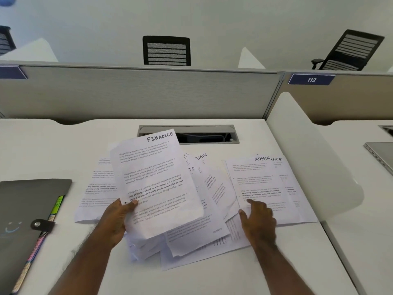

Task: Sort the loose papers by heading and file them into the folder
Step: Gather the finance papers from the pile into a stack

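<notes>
My left hand point(116, 220) grips a sheet headed FINANCE point(155, 177) by its lower left edge and holds it tilted above a loose heap of papers point(191, 237) on the white desk point(42, 145). To the right lies a sheet headed ADMIN point(255, 179), on top of another sheet showing "NCE". My right hand point(258, 220) rests on the ADMIN sheet's lower left corner, forefinger stretched out and pressing the paper, thumb at its edge. A grey folder point(23, 209) with a snap strap and coloured tabs lies shut at the desk's left edge.
A cable hatch point(204, 135) is open at the back of the desk. A grey partition point(138, 92) stands behind it, and a white divider point(308, 156) on the right. A closed laptop point(380, 154) lies on the neighbouring desk. Office chairs stand beyond.
</notes>
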Tool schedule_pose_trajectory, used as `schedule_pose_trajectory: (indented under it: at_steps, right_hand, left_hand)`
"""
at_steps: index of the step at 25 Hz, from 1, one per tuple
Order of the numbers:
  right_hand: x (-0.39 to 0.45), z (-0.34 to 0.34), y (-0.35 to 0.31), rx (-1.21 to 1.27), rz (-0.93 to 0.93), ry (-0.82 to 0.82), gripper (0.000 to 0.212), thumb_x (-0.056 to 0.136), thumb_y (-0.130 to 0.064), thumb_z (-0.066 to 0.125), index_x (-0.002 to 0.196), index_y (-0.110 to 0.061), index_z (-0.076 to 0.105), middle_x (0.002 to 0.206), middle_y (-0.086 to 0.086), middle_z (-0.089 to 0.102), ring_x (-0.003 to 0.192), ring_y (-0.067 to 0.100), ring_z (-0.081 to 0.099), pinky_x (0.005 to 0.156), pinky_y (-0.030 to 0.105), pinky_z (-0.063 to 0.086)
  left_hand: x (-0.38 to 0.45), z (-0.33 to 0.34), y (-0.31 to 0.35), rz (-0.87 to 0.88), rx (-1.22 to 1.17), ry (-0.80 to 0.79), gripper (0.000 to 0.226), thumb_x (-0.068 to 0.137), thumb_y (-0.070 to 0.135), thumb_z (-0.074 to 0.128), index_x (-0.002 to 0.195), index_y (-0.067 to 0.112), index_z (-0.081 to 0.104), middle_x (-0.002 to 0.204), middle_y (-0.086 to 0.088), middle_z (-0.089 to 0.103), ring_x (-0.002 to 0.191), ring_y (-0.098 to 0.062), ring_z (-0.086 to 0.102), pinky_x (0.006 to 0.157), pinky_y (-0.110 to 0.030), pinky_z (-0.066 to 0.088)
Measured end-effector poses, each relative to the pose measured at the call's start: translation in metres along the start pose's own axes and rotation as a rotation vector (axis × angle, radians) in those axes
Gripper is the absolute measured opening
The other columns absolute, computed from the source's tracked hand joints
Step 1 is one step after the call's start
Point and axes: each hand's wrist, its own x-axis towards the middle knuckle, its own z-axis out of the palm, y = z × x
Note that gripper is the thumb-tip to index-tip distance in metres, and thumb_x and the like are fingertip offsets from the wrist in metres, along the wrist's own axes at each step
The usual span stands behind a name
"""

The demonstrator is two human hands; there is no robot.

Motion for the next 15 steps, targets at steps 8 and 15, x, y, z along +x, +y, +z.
schedule_pose_trajectory:
  at_steps: [8,15]
  right_hand:
    - [0.002,0.024,0.046,-0.259,-0.159,-0.144,0.051,0.102,-0.038,0.041,0.151,-0.024,0.036,0.16,0.005,0.031,0.145,0.028,0.035,0.105,0.04,0.044]
    - [0.004,0.008,0.049,-0.303,-0.323,0.117,0.032,0.088,-0.011,0.048,0.093,-0.006,0.08,0.078,0.016,0.076,0.059,0.032,0.072,0.042,0.035,0.056]
  left_hand:
    - [-0.004,0.016,-0.011,-0.018,0.085,-0.034,0.028,0.09,0.002,0.064,0.114,0.015,0.069,0.11,-0.009,0.076,0.103,-0.032,0.07,0.083,-0.045,0.055]
    - [-0.006,0.018,-0.012,-0.025,0.109,-0.034,0.028,0.089,0.001,0.064,0.111,0.017,0.069,0.108,-0.006,0.077,0.098,-0.027,0.073,0.078,-0.039,0.056]
